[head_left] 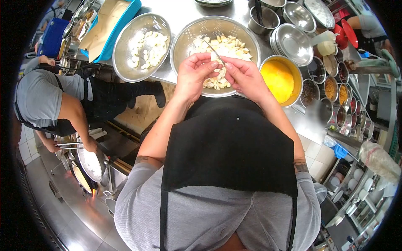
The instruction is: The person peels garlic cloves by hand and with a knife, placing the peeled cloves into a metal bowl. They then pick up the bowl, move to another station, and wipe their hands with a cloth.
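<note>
Both my hands meet above a large metal colander (pixel 181 46) of pale, cut pieces (pixel 215 83). My left hand (pixel 196 74) pinches a small pale piece between thumb and fingers. A thin knife (pixel 212 49) points up and left from my right hand (pixel 247 77), whose fingers are closed around its handle end. The blade lies against the piece. To the left, a second perforated colander (pixel 125 69) holds more pale slices (pixel 155 50). A pot of yellow liquid (pixel 277 80) stands just right of my right hand.
Stacked metal bowls (pixel 295 44) and a deep pot (pixel 264 21) stand at the back right, beside containers of ingredients (pixel 331 88). A blue tray (pixel 111 37) is at the back left. A co-worker (pixel 42 98) holds tongs and a pan (pixel 90 163) over a flame at left.
</note>
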`<state>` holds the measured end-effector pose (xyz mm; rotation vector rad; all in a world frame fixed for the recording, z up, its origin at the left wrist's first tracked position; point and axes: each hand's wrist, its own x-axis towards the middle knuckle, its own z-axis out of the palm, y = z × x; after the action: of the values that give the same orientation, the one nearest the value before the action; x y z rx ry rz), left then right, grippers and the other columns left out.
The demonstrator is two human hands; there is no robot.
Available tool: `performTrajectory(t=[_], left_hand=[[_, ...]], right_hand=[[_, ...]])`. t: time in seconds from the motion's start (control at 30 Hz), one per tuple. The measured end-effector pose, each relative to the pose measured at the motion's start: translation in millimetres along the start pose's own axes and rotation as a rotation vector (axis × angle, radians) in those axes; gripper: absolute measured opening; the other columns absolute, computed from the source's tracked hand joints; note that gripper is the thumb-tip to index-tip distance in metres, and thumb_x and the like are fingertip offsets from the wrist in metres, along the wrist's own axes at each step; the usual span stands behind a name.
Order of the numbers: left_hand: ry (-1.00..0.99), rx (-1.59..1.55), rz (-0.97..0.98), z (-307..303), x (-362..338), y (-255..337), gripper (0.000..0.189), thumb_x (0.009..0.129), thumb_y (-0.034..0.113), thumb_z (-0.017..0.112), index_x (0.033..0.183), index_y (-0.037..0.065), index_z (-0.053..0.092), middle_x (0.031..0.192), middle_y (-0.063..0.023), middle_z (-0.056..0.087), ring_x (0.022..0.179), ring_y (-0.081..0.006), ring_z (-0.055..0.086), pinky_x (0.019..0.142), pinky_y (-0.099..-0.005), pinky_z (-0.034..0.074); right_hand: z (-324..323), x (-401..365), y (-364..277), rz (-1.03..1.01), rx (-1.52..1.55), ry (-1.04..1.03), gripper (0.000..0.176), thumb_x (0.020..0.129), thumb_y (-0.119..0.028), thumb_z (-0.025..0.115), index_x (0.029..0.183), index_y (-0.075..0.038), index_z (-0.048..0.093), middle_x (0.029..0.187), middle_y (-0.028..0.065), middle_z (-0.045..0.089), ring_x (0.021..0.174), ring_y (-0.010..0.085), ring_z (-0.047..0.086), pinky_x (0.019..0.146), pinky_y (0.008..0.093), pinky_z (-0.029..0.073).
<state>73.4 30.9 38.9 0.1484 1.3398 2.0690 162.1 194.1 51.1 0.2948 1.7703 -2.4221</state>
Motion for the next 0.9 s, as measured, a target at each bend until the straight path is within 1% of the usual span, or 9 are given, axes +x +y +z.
performTrajectory(t=[0.17, 0.27, 0.37, 0.47, 0.57, 0.67, 0.77, 0.9], left_hand=[[0.029, 0.000, 0.018, -0.8, 0.7, -2.1, 0.022, 0.087, -0.002, 0.064, 0.108, 0.001, 0.059, 0.096, -0.0096, 0.066, 0.090, -0.0192, 0.068, 0.075, -0.0283, 0.058], [0.018, 0.011, 0.007, -1.6, 1.7, -1.3, 0.022, 0.087, -0.002, 0.065, 0.108, 0.000, 0.059, 0.097, -0.0105, 0.067, 0.089, -0.0193, 0.068, 0.075, -0.0286, 0.058], [-0.001, 0.031, 0.002, -1.0, 1.4, 1.0, 0.020, 0.087, -0.003, 0.064, 0.107, 0.000, 0.059, 0.096, -0.0110, 0.067, 0.089, -0.0193, 0.068, 0.076, -0.0291, 0.058], [-0.058, 0.007, 0.020, -5.1, 2.0, -2.1, 0.024, 0.086, -0.002, 0.066, 0.109, -0.004, 0.057, 0.099, -0.0139, 0.066, 0.089, -0.0197, 0.067, 0.077, -0.0291, 0.058], [-0.116, 0.003, -0.007, -9.3, 4.2, -1.2, 0.025, 0.088, -0.002, 0.063, 0.112, -0.005, 0.056, 0.102, -0.0141, 0.066, 0.092, -0.0203, 0.067, 0.080, -0.0306, 0.057], [-0.157, -0.116, -0.107, -9.1, 4.6, 5.2, 0.025, 0.090, -0.003, 0.060, 0.115, -0.002, 0.056, 0.103, -0.0122, 0.065, 0.093, -0.0208, 0.066, 0.079, -0.0307, 0.057], [-0.140, -0.138, -0.107, -7.7, 4.5, 4.5, 0.028, 0.090, -0.002, 0.061, 0.117, -0.001, 0.055, 0.105, -0.0127, 0.065, 0.093, -0.0202, 0.066, 0.079, -0.0311, 0.057], [-0.077, 0.042, -0.062, -7.6, 3.7, 0.3, 0.030, 0.087, -0.001, 0.065, 0.116, -0.003, 0.057, 0.102, -0.0119, 0.067, 0.090, -0.0179, 0.067, 0.079, -0.0293, 0.056]], right_hand=[[0.1, -0.5, 0.1, -0.006, 0.007, -0.010, 0.034, 0.101, -0.020, 0.050, 0.131, -0.006, 0.056, 0.064, -0.0047, 0.047, 0.054, 0.0028, 0.039, 0.047, 0.0192, 0.031], [0.7, -0.4, -1.5, -0.001, -0.015, 0.000, 0.033, 0.101, -0.020, 0.051, 0.130, -0.006, 0.057, 0.064, -0.0049, 0.047, 0.054, 0.0028, 0.039, 0.047, 0.0193, 0.032], [-1.6, 1.2, 1.1, -0.041, -0.061, 0.012, 0.031, 0.100, -0.019, 0.051, 0.127, -0.005, 0.060, 0.063, -0.0048, 0.048, 0.054, 0.0026, 0.039, 0.047, 0.0189, 0.031], [-2.5, 1.7, 2.4, -0.031, -0.005, 0.049, 0.029, 0.100, -0.019, 0.052, 0.123, -0.005, 0.062, 0.062, -0.0045, 0.047, 0.051, 0.0025, 0.038, 0.045, 0.0188, 0.030], [-2.6, 0.1, 0.5, 0.044, 0.071, 0.057, 0.029, 0.099, -0.019, 0.053, 0.122, -0.005, 0.062, 0.062, -0.0040, 0.048, 0.048, 0.0026, 0.037, 0.043, 0.0186, 0.029], [-0.5, -3.0, -4.0, 0.086, 0.183, 0.034, 0.028, 0.099, -0.020, 0.053, 0.122, -0.006, 0.062, 0.062, -0.0035, 0.049, 0.045, 0.0027, 0.036, 0.040, 0.0184, 0.027], [-2.2, -2.3, -2.4, 0.082, 0.184, 0.009, 0.028, 0.099, -0.022, 0.053, 0.122, -0.007, 0.062, 0.062, -0.0032, 0.050, 0.045, 0.0027, 0.036, 0.040, 0.0180, 0.027], [-1.4, -2.2, -1.4, 0.093, 0.155, 0.022, 0.029, 0.100, -0.023, 0.052, 0.122, -0.006, 0.062, 0.063, -0.0028, 0.050, 0.046, 0.0027, 0.037, 0.040, 0.0184, 0.028]])
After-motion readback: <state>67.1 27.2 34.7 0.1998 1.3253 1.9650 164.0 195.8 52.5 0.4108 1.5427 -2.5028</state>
